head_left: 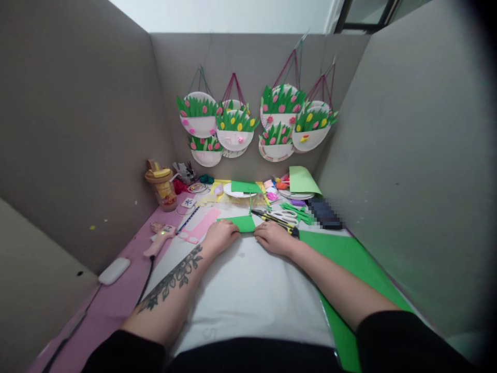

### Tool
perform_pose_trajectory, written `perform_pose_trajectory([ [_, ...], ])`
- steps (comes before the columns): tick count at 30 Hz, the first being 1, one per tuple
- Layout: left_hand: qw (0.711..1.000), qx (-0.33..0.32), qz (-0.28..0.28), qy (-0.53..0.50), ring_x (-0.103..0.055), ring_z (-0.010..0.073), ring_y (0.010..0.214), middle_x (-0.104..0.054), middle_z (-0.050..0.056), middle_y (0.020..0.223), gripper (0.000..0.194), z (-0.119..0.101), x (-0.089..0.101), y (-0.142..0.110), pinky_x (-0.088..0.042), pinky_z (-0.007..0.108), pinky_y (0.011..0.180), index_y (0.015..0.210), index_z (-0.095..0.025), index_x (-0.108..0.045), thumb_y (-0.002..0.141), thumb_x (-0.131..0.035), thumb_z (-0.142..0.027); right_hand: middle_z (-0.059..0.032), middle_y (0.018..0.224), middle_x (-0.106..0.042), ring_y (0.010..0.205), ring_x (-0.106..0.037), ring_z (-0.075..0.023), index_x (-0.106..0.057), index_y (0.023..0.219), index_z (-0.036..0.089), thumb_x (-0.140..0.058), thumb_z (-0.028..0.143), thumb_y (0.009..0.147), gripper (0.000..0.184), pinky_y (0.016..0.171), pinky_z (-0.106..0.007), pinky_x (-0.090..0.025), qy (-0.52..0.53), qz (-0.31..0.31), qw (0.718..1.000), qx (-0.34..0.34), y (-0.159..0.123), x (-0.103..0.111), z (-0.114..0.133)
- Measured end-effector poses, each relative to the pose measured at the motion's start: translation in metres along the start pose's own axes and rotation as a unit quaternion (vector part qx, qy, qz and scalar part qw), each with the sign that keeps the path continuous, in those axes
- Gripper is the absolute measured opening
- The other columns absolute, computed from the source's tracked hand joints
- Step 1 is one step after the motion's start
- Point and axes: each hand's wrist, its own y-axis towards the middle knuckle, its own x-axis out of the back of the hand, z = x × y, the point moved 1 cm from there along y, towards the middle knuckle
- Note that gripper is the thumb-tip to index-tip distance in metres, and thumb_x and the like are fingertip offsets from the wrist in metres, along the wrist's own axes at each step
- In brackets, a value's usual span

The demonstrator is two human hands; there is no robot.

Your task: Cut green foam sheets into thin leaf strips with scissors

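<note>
"What do the containers hold?"
"Far left, a lidded cup (165, 192); I can't tell its contents. Beside it, a small holder (185, 174) carries thin, dark-tipped sticks. On the far wall, paper-plate pockets (235, 139) hold green paper blades and pink or yellow flowers."
"And the green paper (244, 224)?"
"On the tabletop (111, 305), between the hands. The left hand (224, 234) grips its left end, the right hand (273, 237) its right, fingers bent."

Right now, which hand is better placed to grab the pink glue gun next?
Likely the left hand: the pink glue gun lies out to its left, while the right hand would have to reach across. Both hands touch the green paper.
</note>
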Motion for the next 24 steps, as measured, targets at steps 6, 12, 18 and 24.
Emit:
perform_pose_trajectory([
  [6, 0.999, 0.011, 0.042, -0.007, -0.059, 0.0175, 0.083, -0.067, 0.005, 0.086, 0.026, 0.000, -0.002, 0.000, -0.044, 0.025, 0.077, 0.082, -0.021, -0.071, 0.085, -0.045, -0.027, -0.0081, 0.087, -0.066, 0.087, -0.057, -0.0183, -0.065, 0.089, 0.016, -0.048, 0.022, 0.086, 0.018, 0.080, -0.029, -0.039, 0.025, 0.002, 0.999, -0.029, 0.003, -0.007, -0.002],
  [12, 0.997, 0.024, 0.064, -0.032, -0.060, 0.0181, 0.084, -0.068, 0.006, 0.088, 0.026, -0.006, 0.002, 0.001, -0.044, 0.025, 0.079, 0.083, -0.020, -0.070, 0.083, -0.045, -0.026, -0.0066, 0.088, -0.063, 0.088, -0.055, -0.0185, -0.061, 0.095, 0.018, -0.052, 0.024, 0.086, 0.014, 0.076, -0.027, -0.038, 0.033, 0.004, 0.994, -0.100, 0.008, -0.008, 0.002],
  [18, 0.997, 0.031, 0.067, -0.033, -0.060, 0.0180, 0.080, -0.069, 0.006, 0.086, 0.025, -0.006, 0.004, 0.001, -0.044, 0.025, 0.075, 0.081, -0.020, -0.069, 0.082, -0.044, -0.024, -0.0069, 0.084, -0.062, 0.084, -0.053, -0.0174, -0.063, 0.082, 0.016, -0.047, 0.019, 0.087, 0.017, 0.077, -0.027, -0.037, 0.056, -0.019, 0.996, -0.067, 0.014, -0.014, 0.003],
  [24, 0.992, 0.077, 0.095, -0.031, -0.059, 0.0168, 0.070, -0.069, 0.006, 0.079, 0.025, 0.002, 0.007, 0.000, -0.042, 0.024, 0.065, 0.080, -0.018, -0.069, 0.077, -0.045, -0.024, -0.0049, 0.078, -0.061, 0.075, -0.051, -0.0155, -0.063, 0.075, 0.015, -0.048, 0.017, 0.084, 0.017, 0.072, -0.025, -0.036, 0.069, -0.020, 0.992, -0.106, 0.018, -0.019, 0.000],
])
